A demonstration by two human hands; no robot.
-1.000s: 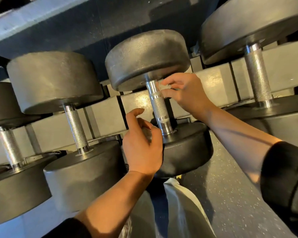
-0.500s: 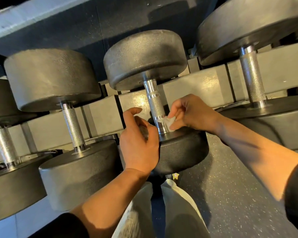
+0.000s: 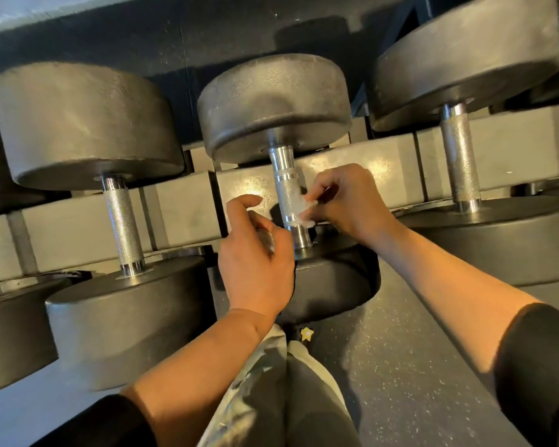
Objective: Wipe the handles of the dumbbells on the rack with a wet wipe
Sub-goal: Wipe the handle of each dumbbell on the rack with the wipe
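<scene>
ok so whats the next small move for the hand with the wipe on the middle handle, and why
Probably slide the wet wipe up the middle dumbbell handle. The right hand pinches it against the handle's lower part, and the knurled stretch above shows uncovered. The left hand hovers beside, holding something small I cannot identify.

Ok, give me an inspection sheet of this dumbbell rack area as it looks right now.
Surface: grey rack rail, bare part shiny.
Job's things: middle dumbbell handle with white wet wipe pressed against its lower right side; left dumbbell handle and right dumbbell handle untouched.
Clutter: small yellow star on the speckled floor.
Grippers: right hand pinches the wipe; left hand curled round something, unclear what.
Cables: nothing seen.
Surroundings: dark wall behind.
</scene>
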